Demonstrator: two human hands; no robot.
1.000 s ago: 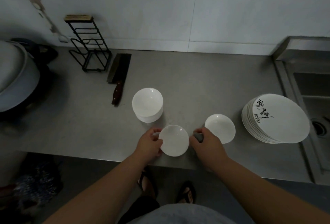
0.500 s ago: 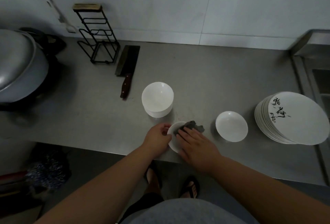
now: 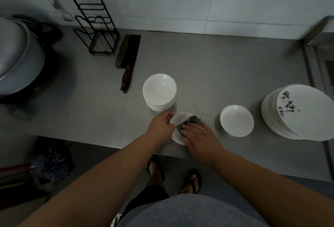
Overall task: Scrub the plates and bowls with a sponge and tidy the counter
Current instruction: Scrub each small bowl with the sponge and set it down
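Our left hand (image 3: pixel 161 129) curls round the left rim of the small dish (image 3: pixel 177 137) at the near edge of the counter (image 3: pixel 216 71), while our right hand (image 3: pixel 199 137) lies with fingers nearly straight on the grey sponge (image 3: pixel 192 120), pressing it into the dish. Just beyond the dish stands a stack of bowls (image 3: pixel 159 90); to the right sit a shallow bowl (image 3: pixel 236 123) and, farther right, a stack of plates (image 3: pixel 305 113) with black brushwork. A cleaver (image 3: pixel 128 54) and a wire rack (image 3: pixel 95 25) sit at the far left.
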